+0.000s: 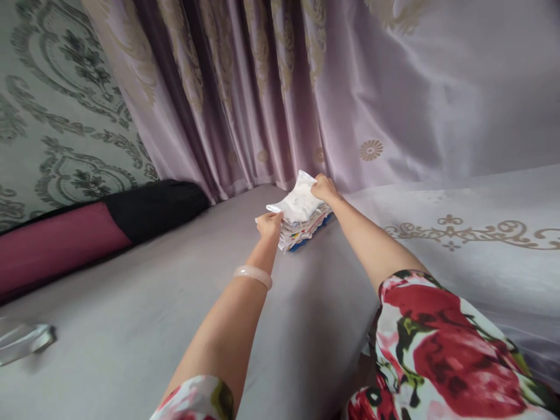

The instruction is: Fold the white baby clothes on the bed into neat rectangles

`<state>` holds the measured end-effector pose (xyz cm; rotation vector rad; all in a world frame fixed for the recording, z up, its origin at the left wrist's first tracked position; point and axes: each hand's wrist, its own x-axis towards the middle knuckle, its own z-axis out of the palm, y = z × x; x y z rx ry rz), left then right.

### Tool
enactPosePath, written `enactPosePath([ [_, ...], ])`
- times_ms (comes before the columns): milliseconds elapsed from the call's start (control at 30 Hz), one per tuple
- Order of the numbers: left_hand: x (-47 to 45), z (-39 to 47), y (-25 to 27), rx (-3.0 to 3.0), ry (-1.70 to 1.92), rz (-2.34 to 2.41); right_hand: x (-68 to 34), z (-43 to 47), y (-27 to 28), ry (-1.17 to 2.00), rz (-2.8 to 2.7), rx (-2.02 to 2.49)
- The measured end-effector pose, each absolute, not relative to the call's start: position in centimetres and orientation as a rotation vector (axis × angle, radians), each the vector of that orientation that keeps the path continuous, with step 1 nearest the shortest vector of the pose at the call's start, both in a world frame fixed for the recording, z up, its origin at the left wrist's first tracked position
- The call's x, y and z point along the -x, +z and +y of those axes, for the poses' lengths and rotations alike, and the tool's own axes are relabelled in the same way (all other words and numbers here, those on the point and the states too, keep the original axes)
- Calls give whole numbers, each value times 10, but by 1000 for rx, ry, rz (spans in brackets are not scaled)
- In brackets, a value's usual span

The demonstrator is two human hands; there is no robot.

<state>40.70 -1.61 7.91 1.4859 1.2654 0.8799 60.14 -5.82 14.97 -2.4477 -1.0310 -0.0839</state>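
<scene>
While both arms are reaching far out, the left hand (269, 223) and right hand (324, 188) are pinching a white cloth (297, 203) — each grip pressed on an edge — atop a stack of folded cloths (301, 230) on the grey bed (131, 326), near the curtain (271, 87).

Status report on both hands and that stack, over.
Left hand and right hand each pinch the white folded piece atop the stack. Stack on bed. Nothing obstructing.
</scene>
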Motion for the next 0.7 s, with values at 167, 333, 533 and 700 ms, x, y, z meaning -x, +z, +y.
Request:
enactPosePath([
  [167, -412, -12, 68, -1509, 870, 1265, -603, -57, 145, -76, -1078, 2458],
  [333, -415, -7, 57, -1528, 851, 1266, -602, -57, 142, -71, -1078, 2492],
  [533, -413, -7, 49, -1558, 824, 1247, -602, -54, 136, -1, -1048, 2551],
  [700, -405, -9, 44, -1623, 822, 1234, -597, -53, 126, 17, -1061, 2562],
])
